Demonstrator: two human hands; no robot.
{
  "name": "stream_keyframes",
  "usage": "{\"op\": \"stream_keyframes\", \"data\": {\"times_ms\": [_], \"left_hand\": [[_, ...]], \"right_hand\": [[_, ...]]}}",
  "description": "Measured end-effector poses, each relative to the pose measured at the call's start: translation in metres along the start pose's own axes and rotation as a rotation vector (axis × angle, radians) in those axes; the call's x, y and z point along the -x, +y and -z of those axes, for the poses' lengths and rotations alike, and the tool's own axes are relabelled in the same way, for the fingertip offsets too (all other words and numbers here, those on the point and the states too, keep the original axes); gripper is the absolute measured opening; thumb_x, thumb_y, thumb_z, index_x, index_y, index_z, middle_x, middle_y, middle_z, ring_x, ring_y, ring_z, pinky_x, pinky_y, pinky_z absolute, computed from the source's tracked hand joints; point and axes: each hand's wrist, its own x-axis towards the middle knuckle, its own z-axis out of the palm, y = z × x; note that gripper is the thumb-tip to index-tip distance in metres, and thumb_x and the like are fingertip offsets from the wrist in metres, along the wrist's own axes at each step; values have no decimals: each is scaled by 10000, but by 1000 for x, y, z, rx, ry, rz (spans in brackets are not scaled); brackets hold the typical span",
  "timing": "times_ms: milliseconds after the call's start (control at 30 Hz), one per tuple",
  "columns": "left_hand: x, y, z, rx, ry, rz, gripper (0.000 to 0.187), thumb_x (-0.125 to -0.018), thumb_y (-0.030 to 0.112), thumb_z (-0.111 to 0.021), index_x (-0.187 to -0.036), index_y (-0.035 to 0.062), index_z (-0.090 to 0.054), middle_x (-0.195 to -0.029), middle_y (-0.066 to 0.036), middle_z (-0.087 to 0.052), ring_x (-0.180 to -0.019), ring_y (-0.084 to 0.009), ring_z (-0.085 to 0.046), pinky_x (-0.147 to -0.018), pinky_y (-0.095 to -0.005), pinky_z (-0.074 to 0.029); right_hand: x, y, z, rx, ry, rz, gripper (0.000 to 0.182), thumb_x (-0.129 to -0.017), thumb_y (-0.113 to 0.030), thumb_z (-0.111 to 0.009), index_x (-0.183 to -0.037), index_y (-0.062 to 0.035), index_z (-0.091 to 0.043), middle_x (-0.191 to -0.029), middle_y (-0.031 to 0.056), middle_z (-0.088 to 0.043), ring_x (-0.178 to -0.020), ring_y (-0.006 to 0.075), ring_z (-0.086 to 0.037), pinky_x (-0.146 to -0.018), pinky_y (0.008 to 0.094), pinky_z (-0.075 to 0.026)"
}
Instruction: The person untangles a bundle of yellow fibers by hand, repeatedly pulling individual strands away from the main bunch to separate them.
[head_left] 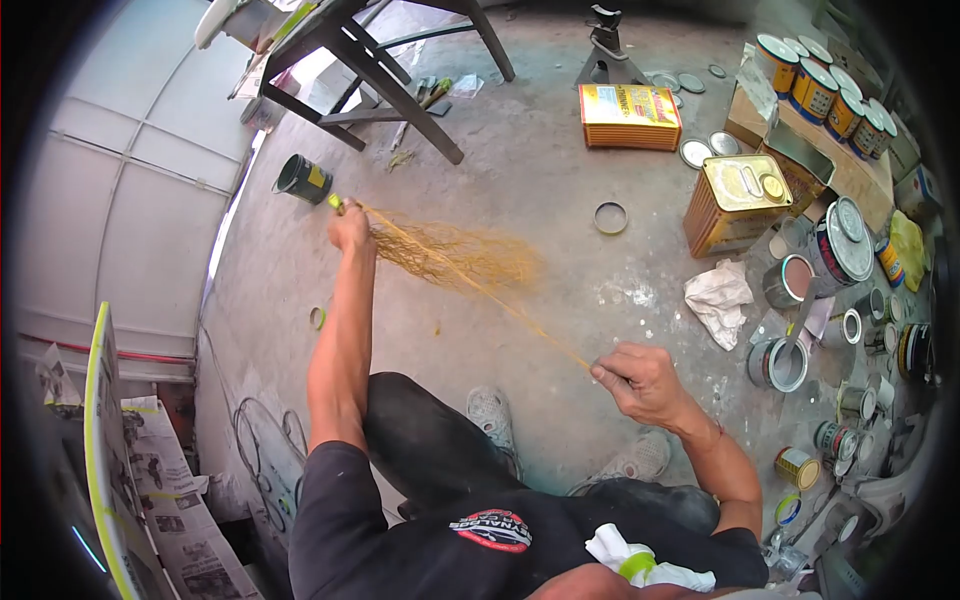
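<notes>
My left hand (350,228) is closed around one end of a bundle of thin yellow-brown strands (460,255), with a bit of lime-green tape (335,201) showing at the fist. From there the bundle fans out loosely to the right over the floor, its far end blurred. One longer yellow strand (515,315) runs taut and slanting to my right hand (640,382). Its end is pinched between that thumb and fingers. Just beyond my left hand, a dark can (303,178) lies tilted on the floor.
Paint cans (778,365) and tins crowd the right side, beside a thinner tin (738,203) and a crumpled white cloth (718,303). A dark wooden stand (375,60) is at the top left. Newspaper-covered panels (175,490) stand at lower left, near a cable (262,450).
</notes>
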Motion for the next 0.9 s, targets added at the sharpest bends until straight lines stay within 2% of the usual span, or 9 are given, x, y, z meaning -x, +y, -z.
{"op": "stream_keyframes", "data": {"times_ms": [167, 233, 300, 433, 533, 633, 767, 833, 900], "left_hand": [[-30, -23, 34, 198, 216, 205, 305, -924, 282, -617, -954, -18, -661, -802, -110, -670, -664, -192, -596, -593, -324, -459], [5, 11, 39, 243, -606, -81, 316, -915, 298, -646, -929, -18, -650, -719, -18, -581, -576, -103, -483, -515, -282, -381], [75, 82, 50, -6, -991, -279, 294, -906, 301, -675, -925, 9, -648, -698, 60, -477, -570, -46, -371, -494, -251, -306], [169, 139, 62, -27, -1619, -428, 234, -925, 252, -661, -989, 26, -659, -711, 72, -496, -632, -43, -399, -540, -260, -341], [209, 161, 75, -70, -1785, -577, 213, -937, 203, -652, -1014, 4, -654, -773, 50, -577, -723, -40, -480, -610, -231, -392], [224, 150, 68, 83, -1854, -454, 218, -943, 198, -643, -1039, 3, -654, -813, 34, -613, -762, -40, -501, -646, -230, -414], [229, 145, 61, 132, -1948, -284, 212, -946, 201, -639, -1044, 14, -657, -845, 38, -626, -796, -37, -510, -675, -227, -426], [238, 136, 57, 106, -1730, -283, 195, -944, 208, -644, -1013, 27, -661, -833, 53, -614, -782, -34, -505, -676, -231, -427], [243, 131, 54, 110, -1613, -352, 192, -946, 214, -643, -997, 30, -660, -823, 59, -604, -772, -31, -500, -675, -232, -426]], "right_hand": [[21, 31, 29, 47, 95, -207, 78, -821, -90, -683, -814, -12, -674, -703, 120, -595, -602, 269, -577, -566, 360, -437], [10, 35, 39, 137, 150, -270, 79, -823, -91, -681, -834, -12, -681, -725, 122, -609, -632, 273, -586, -591, 359, -446], [-13, 17, 54, 130, 210, -200, 144, -840, -107, -672, -938, -1, -678, -823, 139, -648, -747, 297, -616, -675, 360, -474], [-54, 5, 38, 26, 195, 23, 294, -928, -189, -595, -1148, 4, -622, -1065, 182, -659, -948, 310, -637, -833, 348, -489], [-68, 5, 17, -221, 117, 2, 336, -981, -244, -536, -1200, 2, -601, -1082, 149, -669, -953, 254, -639, -852, 335, -490], [-68, 10, 6, -950, -398, -310, 358, -1004, -264, -518, -1213, 15, -598, -1045, 61, -669, -929, 111, -609, -804, 283, -493], [-63, 19, -2, -1041, -345, -344, 296, -964, -230, -593, -1130, 8, -655, -939, 54, -690, -844, 88, -614, -758, 258, -486], [-63, 14, 3, -666, -141, -297, 219, -909, -185, -667, -1030, -6, -701, -806, 14, -687, -703, 92, -609, -654, 262, -484], [-60, 10, 0, -576, -54, -276, 186, -884, -165, -687, -979, -7, -705, -746, 29, -677, -643, 119, -605, -603, 284, -477]]}}
